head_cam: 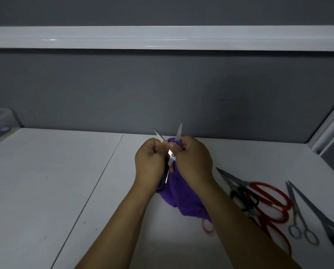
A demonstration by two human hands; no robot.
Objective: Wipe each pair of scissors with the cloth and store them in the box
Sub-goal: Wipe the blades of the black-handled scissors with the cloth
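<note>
While your left grip clasps the scissors and right grip pinches cloth on a blade, wipe toward the tip.

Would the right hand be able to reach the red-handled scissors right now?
Likely yes: the red-handled scissors lie near the right hand, nothing between, but it grips the purple cloth and must let go first.
</note>
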